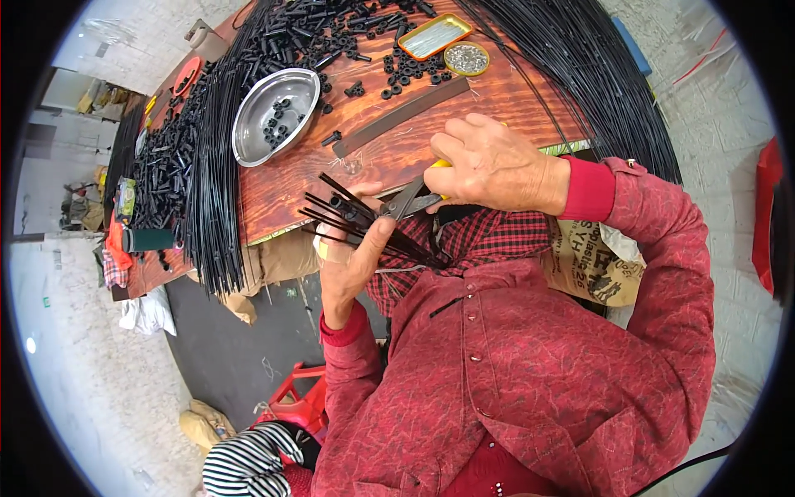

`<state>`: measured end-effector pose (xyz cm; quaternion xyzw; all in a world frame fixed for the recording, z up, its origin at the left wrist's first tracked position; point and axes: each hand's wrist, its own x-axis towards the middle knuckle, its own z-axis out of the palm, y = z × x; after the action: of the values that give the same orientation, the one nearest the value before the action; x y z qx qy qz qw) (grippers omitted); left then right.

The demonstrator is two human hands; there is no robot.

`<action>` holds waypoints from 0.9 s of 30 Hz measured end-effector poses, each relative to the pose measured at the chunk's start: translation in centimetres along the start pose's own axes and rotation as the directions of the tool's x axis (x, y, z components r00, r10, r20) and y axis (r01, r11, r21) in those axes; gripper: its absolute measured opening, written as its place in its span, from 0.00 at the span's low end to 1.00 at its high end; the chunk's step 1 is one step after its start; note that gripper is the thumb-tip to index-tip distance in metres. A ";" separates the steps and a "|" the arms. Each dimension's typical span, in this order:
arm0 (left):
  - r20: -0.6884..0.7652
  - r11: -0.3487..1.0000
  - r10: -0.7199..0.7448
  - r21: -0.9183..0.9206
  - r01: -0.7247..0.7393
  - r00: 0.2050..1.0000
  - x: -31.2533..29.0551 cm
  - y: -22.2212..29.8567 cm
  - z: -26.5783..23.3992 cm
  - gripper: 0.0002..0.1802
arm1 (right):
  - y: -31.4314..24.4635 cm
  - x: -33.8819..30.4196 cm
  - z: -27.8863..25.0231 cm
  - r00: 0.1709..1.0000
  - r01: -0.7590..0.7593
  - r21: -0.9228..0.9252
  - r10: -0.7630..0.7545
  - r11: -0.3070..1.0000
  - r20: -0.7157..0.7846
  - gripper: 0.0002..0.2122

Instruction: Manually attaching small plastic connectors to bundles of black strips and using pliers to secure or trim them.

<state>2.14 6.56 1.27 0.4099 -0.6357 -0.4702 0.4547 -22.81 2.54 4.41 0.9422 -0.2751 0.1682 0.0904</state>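
My left hand is closed round a bundle of thin black rods, whose near ends point toward my lap. A pale bandage strip is on one of its fingers. My right hand grips pliers by their yellow handles. The pliers' jaws reach the rods beside my left thumb; what lies between the jaws is too small to make out. A dark tubular piece shows among the rods near my left fingers.
On the wooden table stands a metal bowl holding small black parts. Beyond lie a flat dark bar, an orange-rimmed tray of thin pins and a round dish. Long black rods overhang the left edge; more rods lie right.
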 end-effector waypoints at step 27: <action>0.030 0.989 -0.138 -0.055 0.139 0.990 0.0 0.6 -0.5 0.21 | -0.5 -1.2 1.4 0.601 -0.797 0.521 -0.312 -0.305 0.736 0.32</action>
<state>2.56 6.62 1.89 0.4339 -0.5980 -0.5237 0.4241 -23.15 3.19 2.64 0.4962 -0.2779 -0.0296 -0.8220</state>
